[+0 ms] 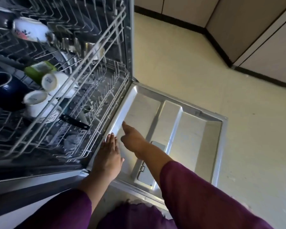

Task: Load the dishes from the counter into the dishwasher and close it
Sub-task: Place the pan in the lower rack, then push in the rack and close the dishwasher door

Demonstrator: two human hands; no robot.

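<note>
The left hand (108,156) lies flat with its fingers (111,138) straight, together and holding nothing; the tips rest at the hinge edge of the open dishwasher door (193,134), right against the front rim of the lower rack (96,123). The right hand (133,138) hangs over the door's inner panel just beside it, index finger stretched toward that same hinge edge and the other fingers loosely curled, also empty. Whether it touches the steel cannot be told.

From both sets of fingertips the lower rack lies straight ahead and to the left, already within the tub; its long front rim runs along the hinge line, across the direction the fingers point. The left hand is the nearer to the rack. The upper rack (68,52) projects above it, carrying two white cups (48,81) turned on their sides, a dark blue pot (5,91), a green-lidded container (40,68) and a patterned white mug (30,30) further back.

The door itself lies flat, its free edge toward the far right corner, away from both hands and over the pale floor (180,52). Closing looks to be the step remaining: the upper rack would likely need pushing in first, then a hand must travel to the door's outer edge, for which the right hand is better placed.
</note>
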